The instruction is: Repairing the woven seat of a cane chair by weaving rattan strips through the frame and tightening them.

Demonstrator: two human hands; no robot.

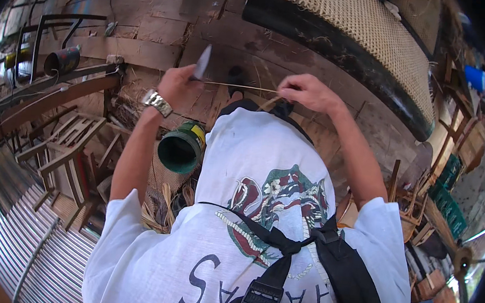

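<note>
My left hand (179,85), with a metal watch (158,103) at its wrist, is closed round a knife (203,62). The blade points up and away from me. A thin pale strip (240,86), seemingly cane, runs taut from beside the knife across to my right hand (311,94). Its fingers pinch the strip's other end. Both hands are held up in front of my body at about the same height. How the strip meets the knife is hidden by my left fingers.
Below my left hand stands a green can (179,156), with loose dry strips (161,208) nearby. Woven cane sheet (348,27) lies over a long black form (334,52) at the far right. Wooden frames (69,158) crowd the left; a green crate (448,207) sits at right.
</note>
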